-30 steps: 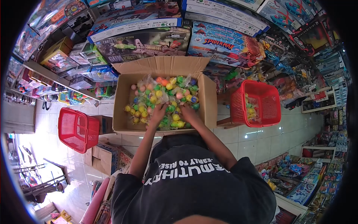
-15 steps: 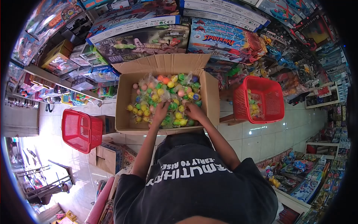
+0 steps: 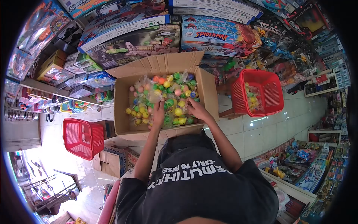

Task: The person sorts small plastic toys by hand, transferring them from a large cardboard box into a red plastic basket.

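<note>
The left hand (image 3: 158, 113) lay on the bags of balls (image 3: 169, 87), fingers pointing away from the body and sunk among the plastic. Whether it gripped anything could not be told. The right hand (image 3: 195, 108) was just beside it, fingers bent down onto a bag near the pile's middle. Its hold was hidden too. Both forearms crossed the near wall of the box (image 3: 123, 112), which sat open on the floor (image 3: 257, 134) with its far flap up. The balls, yellow, green, orange and pink in clear bags, filled most of the box, leaving a bare strip of cardboard along its left side.

A red basket (image 3: 274, 97) stood just right of the box with one bag (image 3: 253, 102) of the same balls inside. A second basket (image 3: 80, 136), also red, lay tilted to the left, well apart from the hands. Behind the box, boxed toys were stacked close against its raised flap. One (image 3: 212, 37) read "SPIDERMAN" and a dark gun box (image 3: 134, 48) read "TARGET". More toy packs lined the shelves on both sides.

The black shirt (image 3: 194, 186) filled the lower view and read "EARLY TO RISE" in white. The larger word beneath it was not clear.
</note>
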The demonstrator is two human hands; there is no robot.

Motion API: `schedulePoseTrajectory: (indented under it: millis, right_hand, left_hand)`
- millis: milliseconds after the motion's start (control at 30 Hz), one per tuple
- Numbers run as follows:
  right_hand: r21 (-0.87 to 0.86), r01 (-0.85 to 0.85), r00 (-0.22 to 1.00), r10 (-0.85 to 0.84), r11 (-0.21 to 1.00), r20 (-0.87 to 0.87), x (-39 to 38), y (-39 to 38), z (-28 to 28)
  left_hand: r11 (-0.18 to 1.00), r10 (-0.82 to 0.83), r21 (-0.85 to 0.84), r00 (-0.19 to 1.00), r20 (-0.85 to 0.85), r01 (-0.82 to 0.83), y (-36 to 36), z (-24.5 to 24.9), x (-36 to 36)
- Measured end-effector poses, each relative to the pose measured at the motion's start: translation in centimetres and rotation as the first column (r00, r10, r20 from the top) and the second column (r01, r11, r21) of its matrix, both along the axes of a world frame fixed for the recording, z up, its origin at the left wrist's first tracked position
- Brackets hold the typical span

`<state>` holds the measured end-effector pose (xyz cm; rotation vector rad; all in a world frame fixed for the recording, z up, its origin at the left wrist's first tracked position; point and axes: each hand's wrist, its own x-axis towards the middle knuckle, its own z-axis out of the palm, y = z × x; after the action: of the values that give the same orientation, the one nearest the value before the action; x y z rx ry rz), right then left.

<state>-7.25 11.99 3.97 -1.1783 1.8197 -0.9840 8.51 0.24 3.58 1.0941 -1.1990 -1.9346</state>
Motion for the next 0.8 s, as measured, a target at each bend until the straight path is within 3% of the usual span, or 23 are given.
schedulePoseTrajectory:
  millis: [67, 133, 167, 233, 367, 433, 533, 733, 800]
  right_hand:
    - [-0.033, -0.002, 0.998, 0.004, 0.999, 0.058, -0.1, 0.2, 0.8]
    - [-0.104, 0.054, 0.992, -0.041, 0.993, 0.118, 0.1, 0.4, 2.1]
    - [-0.099, 0.064, 0.992, -0.052, 0.993, 0.117, 0.2, 0.5, 2.6]
    - [-0.115, 0.078, 0.993, -0.067, 0.99, 0.095, 0.3, 1.0, 3.6]
    - [-0.094, 0.135, 0.991, -0.135, 0.986, 0.004, -0.2, 2.5, 5.8]
    - [-0.125, 0.131, 0.986, -0.116, 0.983, 0.123, -0.6, 3.3, 6.2]
    - [-0.175, 0.079, 0.997, -0.075, 0.981, 0.03, -1.3, 4.9, 6.7]
    - [-0.256, 0.102, 0.983, -0.137, 0.961, -0.123, -3.3, 9.8, 8.7]
    - [-0.285, 0.09, 0.971, -0.148, 0.954, -0.189, -4.1, 11.7, 9.6]
  left_hand:
    - [0.994, 0.034, 0.105, 0.998, -0.043, -0.029, 0.5, 0.1, -0.4]
    - [0.99, -0.141, -0.004, 0.988, 0.059, 0.141, 0.6, -1.3, -0.7]
    - [0.988, -0.151, 0.001, 0.987, 0.057, 0.152, 0.9, -2.0, -0.9]
    - [0.924, -0.309, 0.204, 0.946, -0.094, 0.322, 2.0, 0.2, -1.6]
    - [0.87, -0.411, 0.199, 0.886, -0.212, 0.451, 3.4, 1.8, -2.5]
    - [0.816, -0.504, 0.194, 0.834, -0.224, 0.545, 3.8, 2.1, -3.0]
    - [0.85, -0.437, 0.231, 0.878, -0.194, 0.474, 5.6, 4.5, -4.2]
    - [0.756, -0.491, 0.331, 0.824, -0.285, 0.565, 8.9, 2.9, -6.8]
    - [0.758, -0.518, 0.297, 0.812, -0.267, 0.581, 10.3, 3.2, -7.9]
